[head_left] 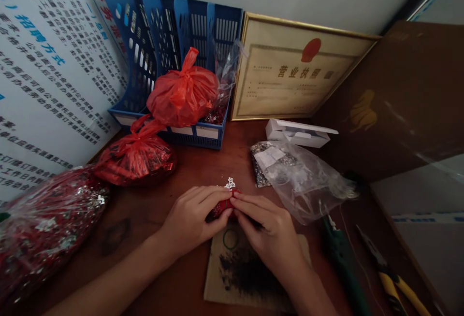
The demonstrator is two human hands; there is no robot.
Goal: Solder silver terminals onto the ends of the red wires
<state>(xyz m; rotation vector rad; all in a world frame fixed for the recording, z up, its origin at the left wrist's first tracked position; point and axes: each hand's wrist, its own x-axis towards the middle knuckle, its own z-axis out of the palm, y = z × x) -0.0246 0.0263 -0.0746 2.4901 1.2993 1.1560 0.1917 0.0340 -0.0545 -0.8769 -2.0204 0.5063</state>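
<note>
My left hand (pixel 197 212) and my right hand (pixel 266 219) meet at the middle of the table, fingertips pinched on a small red piece (pixel 224 205) with a thin green line across it. Its exact kind is hard to make out, as the fingers cover much of it. Just beyond the fingertips are small white openwork pieces (pixel 230 183); whether they join the red piece I cannot tell. Below the hands lies a piece of cardboard (pixel 217 277) with a black scorched-looking patch and a thin green ring (pixel 229 239) on it.
Red plastic bags (pixel 183 93) sit in and before a blue file rack (pixel 203 137). A large clear bag (pixel 54 229) of red and silver pieces lies left. Right are another clear bag (pixel 300 176), a white box (pixel 300 135), a green-handled tool (pixel 342 258) and yellow-handled pliers (pixel 387 272).
</note>
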